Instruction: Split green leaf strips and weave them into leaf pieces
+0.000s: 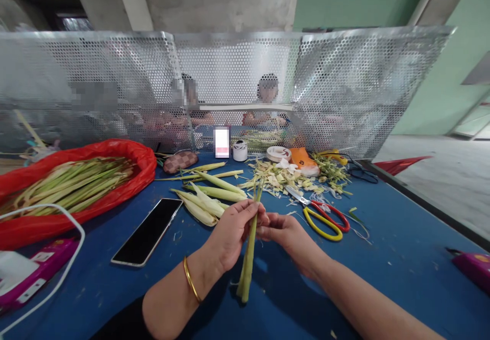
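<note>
My left hand (234, 234) is closed round a bundle of green plant stalks (248, 268), thumb on top, with the thin ends pointing away from me and the thicker end hanging toward me. Beside it, my right hand (285, 235) pinches close against the bundle's right side; its fingertips are partly hidden, and what they grip is too small to make out. Just beyond my left hand lie pale green husk-like leaves (202, 204). To the right of my right hand rest scissors (325, 221) with one yellow and one red handle loop, near some white thread (362, 230).
A red plastic bag (147, 166) full of long stalks lies at the left. A phone (147, 233) and a purple power strip (42, 271) are nearer. Leaf scraps (268, 176), a tape roll (278, 153) and an orange packet (304, 160) lie ahead. Behind a perforated metal screen (233, 69) people sit.
</note>
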Motion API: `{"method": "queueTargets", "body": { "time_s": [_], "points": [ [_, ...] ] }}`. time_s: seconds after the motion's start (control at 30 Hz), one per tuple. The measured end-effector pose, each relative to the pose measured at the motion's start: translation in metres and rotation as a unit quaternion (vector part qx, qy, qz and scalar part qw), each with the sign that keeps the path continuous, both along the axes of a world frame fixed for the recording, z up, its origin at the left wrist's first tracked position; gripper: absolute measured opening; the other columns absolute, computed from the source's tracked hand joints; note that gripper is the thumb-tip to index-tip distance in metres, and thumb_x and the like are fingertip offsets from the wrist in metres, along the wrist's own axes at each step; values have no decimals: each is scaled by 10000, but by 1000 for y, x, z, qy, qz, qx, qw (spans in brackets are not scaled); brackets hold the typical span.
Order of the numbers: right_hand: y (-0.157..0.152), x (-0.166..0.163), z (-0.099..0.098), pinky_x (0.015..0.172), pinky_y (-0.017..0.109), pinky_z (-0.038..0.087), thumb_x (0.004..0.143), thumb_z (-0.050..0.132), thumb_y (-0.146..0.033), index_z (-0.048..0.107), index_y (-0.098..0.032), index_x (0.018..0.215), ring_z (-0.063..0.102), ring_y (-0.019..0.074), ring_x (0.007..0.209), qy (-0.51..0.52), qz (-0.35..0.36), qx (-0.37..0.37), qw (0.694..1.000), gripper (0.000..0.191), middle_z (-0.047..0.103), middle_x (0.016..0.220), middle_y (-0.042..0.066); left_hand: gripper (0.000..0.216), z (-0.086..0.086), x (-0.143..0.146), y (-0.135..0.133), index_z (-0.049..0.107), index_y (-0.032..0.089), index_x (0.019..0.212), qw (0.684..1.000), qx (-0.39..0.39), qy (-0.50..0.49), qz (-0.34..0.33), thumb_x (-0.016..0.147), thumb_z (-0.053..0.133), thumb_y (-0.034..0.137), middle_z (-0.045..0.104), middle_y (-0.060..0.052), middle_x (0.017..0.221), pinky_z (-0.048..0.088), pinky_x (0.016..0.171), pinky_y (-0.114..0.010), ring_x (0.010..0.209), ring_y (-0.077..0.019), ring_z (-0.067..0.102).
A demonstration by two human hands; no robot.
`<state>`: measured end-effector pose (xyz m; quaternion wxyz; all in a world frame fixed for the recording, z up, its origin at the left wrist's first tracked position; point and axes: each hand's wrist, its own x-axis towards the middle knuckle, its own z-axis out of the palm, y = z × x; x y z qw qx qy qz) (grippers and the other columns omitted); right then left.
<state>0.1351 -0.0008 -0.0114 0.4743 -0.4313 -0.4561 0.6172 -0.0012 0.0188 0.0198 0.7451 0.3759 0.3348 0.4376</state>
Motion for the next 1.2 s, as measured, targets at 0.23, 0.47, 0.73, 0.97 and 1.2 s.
{"method": "queueTargets", "body": {
  "time_s": [0.23, 0.47, 0.73, 0.97, 1.2],
  "points": [
    [0, 8, 2, 826, 318, 457, 691, 766, -319, 697, -159, 811, 632, 167, 780, 26, 36, -10, 999, 211, 677, 797, 31, 164, 2, -6, 5, 641, 139, 725, 999, 36, 33, 22, 763, 696, 289, 661, -16, 694, 502, 750, -235, 717, -135, 648],
    [3, 19, 15, 717, 315, 494, 751, 711, -419, 577, -173, 711, 660, 166, 668, 13, -25, 47, 998, 283, 660, 703, 12, 116, 4, -11, 13, 663, 129, 737, 994, 14, 80, 66, 805, 648, 222, 681, -40, 670, 526, 786, -282, 693, -156, 676],
    [0, 24, 24, 573, 245, 477, 786, 670, -422, 539, -182, 733, 621, 116, 564, 10, -40, 88, 995, 278, 630, 708, -7, 85, 2, -13, 16, 685, 106, 788, 998, -40, 45, 15, 817, 634, 167, 557, 17, 573, 502, 531, -203, 498, -80, 551],
    [0, 30, 31, 465, 221, 408, 851, 574, -403, 485, -205, 731, 504, 87, 426, -73, -33, 145, 986, 248, 496, 570, -66, 104, 10, -15, 14, 687, 94, 788, 994, -56, 79, -50, 785, 672, 197, 533, 25, 562, 433, 453, -168, 449, -59, 500],
    [-5, 37, 26, 548, 237, 343, 932, 428, -197, 537, -204, 799, 515, 114, 560, -478, -191, 457, 725, 173, 598, 674, 5, 151, 11, -13, 6, 683, 128, 731, 962, 113, 244, -49, 769, 638, 267, 550, 21, 557, 393, 439, -196, 423, -80, 484]
  ]
}}
